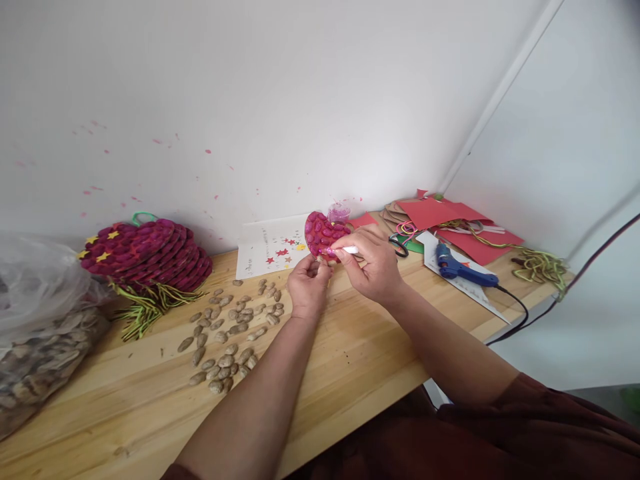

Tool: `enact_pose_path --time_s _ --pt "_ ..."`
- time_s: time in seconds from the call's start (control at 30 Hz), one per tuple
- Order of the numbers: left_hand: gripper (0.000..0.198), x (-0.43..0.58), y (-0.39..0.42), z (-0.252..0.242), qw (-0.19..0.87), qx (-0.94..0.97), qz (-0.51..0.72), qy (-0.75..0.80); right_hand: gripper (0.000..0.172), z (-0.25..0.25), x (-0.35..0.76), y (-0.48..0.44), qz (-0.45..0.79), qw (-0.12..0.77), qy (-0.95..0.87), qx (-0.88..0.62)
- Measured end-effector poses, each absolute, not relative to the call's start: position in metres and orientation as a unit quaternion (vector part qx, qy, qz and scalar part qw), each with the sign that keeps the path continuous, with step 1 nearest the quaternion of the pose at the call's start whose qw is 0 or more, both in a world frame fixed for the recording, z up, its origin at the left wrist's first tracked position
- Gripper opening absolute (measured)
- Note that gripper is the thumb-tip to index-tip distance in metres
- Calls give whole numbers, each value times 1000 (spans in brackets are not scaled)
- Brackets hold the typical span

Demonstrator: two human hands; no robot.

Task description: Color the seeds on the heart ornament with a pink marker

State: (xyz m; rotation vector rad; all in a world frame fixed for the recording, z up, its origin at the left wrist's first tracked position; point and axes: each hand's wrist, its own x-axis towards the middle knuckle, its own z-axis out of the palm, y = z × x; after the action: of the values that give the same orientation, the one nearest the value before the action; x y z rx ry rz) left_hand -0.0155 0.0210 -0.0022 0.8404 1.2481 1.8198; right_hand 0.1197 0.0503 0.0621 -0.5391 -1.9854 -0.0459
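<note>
A magenta peanut-covered craft piece (323, 233) is held up above the back of the wooden table. My left hand (309, 285) is closed on its lower edge, with fingers curled. Pinched in my right hand (375, 263) is a white-handled paintbrush (351, 250), its pink-stained end against the piece. Behind the piece stands a clear cup stained with pink paint (339, 212). White paper (253, 247) lies to the left of the piece, scattered with small red and yellow stars. My hands partly hide the piece's lower part.
Loose peanuts (225, 361) cover the table left of my forearm. Farther left are stacked magenta pieces (170, 250) with green tassels and a plastic bag of peanuts (45, 353). At right lie a blue glue gun (463, 270) with its cord, red paper (435, 212) and green string (537, 267).
</note>
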Motion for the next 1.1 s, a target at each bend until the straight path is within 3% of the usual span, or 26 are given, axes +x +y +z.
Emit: enact_pose_path --time_s 1.1 --pt "31 -15 18 3 408 293 714 487 14 63 124 54 6 500 -834 -233"
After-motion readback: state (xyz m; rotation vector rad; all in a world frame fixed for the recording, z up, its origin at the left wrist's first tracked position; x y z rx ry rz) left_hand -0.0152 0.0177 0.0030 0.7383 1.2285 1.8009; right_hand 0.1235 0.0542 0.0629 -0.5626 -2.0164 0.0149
